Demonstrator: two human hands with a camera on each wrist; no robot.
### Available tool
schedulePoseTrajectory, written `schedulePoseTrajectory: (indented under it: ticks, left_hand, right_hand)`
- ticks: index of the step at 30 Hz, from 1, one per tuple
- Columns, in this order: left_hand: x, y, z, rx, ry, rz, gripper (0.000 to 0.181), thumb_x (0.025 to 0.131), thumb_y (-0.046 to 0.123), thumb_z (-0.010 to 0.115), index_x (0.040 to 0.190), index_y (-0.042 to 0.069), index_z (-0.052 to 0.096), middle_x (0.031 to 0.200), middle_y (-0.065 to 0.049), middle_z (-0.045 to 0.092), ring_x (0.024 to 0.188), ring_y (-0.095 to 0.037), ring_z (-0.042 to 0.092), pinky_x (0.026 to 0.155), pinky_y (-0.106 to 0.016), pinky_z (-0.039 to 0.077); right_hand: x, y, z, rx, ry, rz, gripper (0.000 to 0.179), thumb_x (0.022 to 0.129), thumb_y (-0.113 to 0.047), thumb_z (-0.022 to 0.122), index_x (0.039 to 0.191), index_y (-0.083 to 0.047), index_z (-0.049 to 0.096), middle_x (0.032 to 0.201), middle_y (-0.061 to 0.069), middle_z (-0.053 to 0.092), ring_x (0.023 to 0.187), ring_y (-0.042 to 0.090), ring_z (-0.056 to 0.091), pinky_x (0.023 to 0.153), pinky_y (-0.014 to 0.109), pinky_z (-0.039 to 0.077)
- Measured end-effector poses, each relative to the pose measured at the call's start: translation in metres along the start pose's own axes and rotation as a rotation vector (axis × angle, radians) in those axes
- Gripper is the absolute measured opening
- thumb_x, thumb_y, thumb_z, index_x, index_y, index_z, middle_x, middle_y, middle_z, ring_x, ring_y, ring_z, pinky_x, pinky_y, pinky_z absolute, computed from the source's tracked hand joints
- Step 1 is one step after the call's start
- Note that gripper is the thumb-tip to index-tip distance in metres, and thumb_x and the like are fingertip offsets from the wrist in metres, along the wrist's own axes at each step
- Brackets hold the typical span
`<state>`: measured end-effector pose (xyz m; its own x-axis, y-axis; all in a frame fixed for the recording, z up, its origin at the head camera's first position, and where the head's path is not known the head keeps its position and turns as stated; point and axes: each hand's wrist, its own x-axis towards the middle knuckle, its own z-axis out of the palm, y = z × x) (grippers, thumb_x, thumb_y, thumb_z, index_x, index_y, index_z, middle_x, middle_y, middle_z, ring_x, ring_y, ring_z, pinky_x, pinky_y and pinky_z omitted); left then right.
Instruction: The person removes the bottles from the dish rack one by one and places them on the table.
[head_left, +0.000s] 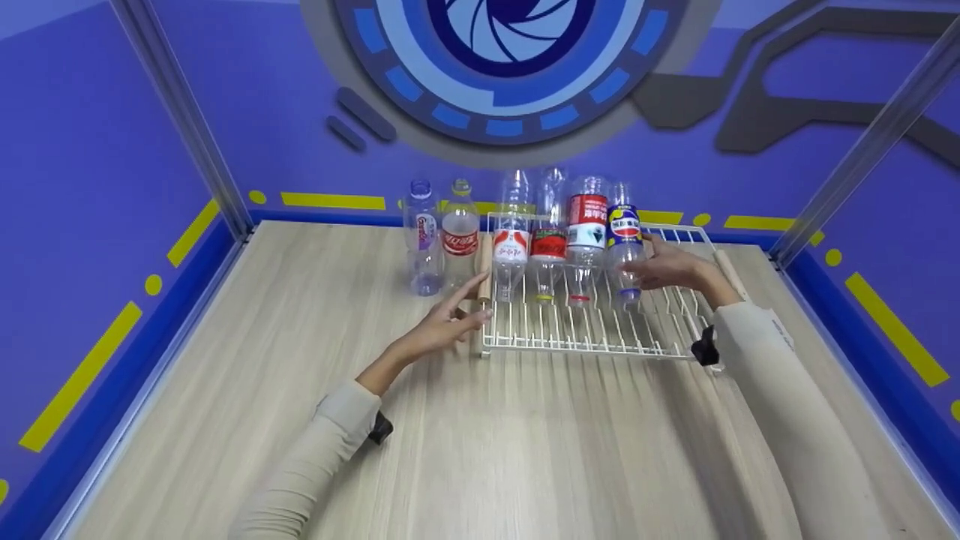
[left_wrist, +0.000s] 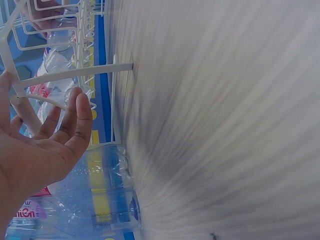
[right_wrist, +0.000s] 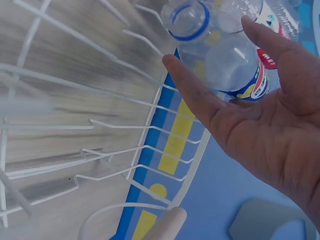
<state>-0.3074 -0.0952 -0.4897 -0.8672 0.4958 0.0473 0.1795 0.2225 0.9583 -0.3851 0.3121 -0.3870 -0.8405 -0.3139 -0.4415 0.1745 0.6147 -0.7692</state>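
Note:
A white wire rack (head_left: 585, 346) with wooden handles stands on the table. Several empty plastic bottles lie neck-down across it, among them a red-and-white-label bottle (head_left: 588, 217). The rightmost, a blue-label bottle (head_left: 625, 225), has a blue neck ring. My right hand (head_left: 670, 267) is at this bottle, thumb and forefinger extended and spread about it in the right wrist view. My left hand (head_left: 435, 330) is at the rack's left wooden handle (head_left: 485, 270); its fingers are loosely bent beside the handle, and the thumb tip is by the wire frame in the left wrist view.
Left of the rack, a clear purple-label bottle (head_left: 424, 236) and a red-label bottle (head_left: 460, 232) stand upright on the wooden table (head_left: 480, 450). Blue printed panels (head_left: 277, 97) enclose the back and sides. The rack's right handle (head_left: 731, 274) is beyond the right hand.

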Motion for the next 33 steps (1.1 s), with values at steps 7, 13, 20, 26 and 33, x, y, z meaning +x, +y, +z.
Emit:
schedulePoseTrajectory:
  ticks: [7, 13, 20, 26, 33]
  left_hand:
    - [0.002, 0.000, 0.000, 0.001, 0.000, -0.009, 0.071, 0.105, 0.035, 0.057, 0.163, 0.040, 0.018, 0.154, -0.013, 0.041, 0.108, -0.041, 0.061, 0.069, -0.050, 0.059]
    - [0.001, 0.001, 0.001, 0.016, 0.009, -0.010, 0.071, 0.104, 0.034, 0.058, 0.163, 0.040, 0.018, 0.156, -0.013, 0.040, 0.109, -0.037, 0.063, 0.076, -0.052, 0.059]
    - [0.001, 0.001, 0.001, 0.010, 0.014, -0.010, 0.070, 0.104, 0.035, 0.058, 0.163, 0.041, 0.020, 0.155, -0.013, 0.041, 0.103, -0.036, 0.064, 0.077, -0.051, 0.059]
    - [-0.001, -0.001, 0.001, 0.003, 0.004, -0.009, 0.070, 0.105, 0.032, 0.056, 0.163, 0.040, 0.018, 0.153, -0.014, 0.042, 0.106, -0.038, 0.063, 0.071, -0.048, 0.060]
    - [-0.002, 0.001, -0.001, -0.019, -0.003, -0.025, 0.070, 0.105, 0.036, 0.057, 0.162, 0.044, 0.018, 0.148, -0.017, 0.047, 0.095, -0.034, 0.064, 0.066, -0.061, 0.060]
  right_hand:
    - [-0.009, 0.005, -0.005, 0.066, 0.120, -0.044, 0.091, 0.106, -0.036, 0.054, 0.162, -0.003, -0.009, 0.135, 0.029, 0.050, 0.086, 0.007, 0.070, 0.088, 0.029, 0.060]
    - [-0.016, 0.014, -0.012, 0.176, 0.245, -0.073, 0.086, 0.105, -0.040, 0.053, 0.162, 0.001, 0.003, 0.137, 0.020, 0.045, 0.081, 0.003, 0.067, 0.084, 0.025, 0.061]
    - [-0.026, 0.021, -0.016, 0.560, 0.377, -0.168, 0.065, 0.102, -0.030, 0.062, 0.149, 0.001, 0.029, 0.117, 0.014, 0.045, 0.076, 0.012, 0.072, 0.085, 0.028, 0.062]
    - [-0.034, 0.023, -0.018, 0.773, 0.460, -0.247, 0.048, 0.100, -0.023, 0.066, 0.136, -0.007, 0.038, 0.112, 0.009, 0.047, 0.075, 0.014, 0.072, 0.082, 0.027, 0.062]
    - [-0.043, 0.014, -0.014, 0.908, 0.521, -0.332, 0.072, 0.099, -0.021, 0.068, 0.152, -0.006, 0.023, 0.123, 0.004, 0.041, 0.091, 0.014, 0.068, 0.089, 0.028, 0.061]
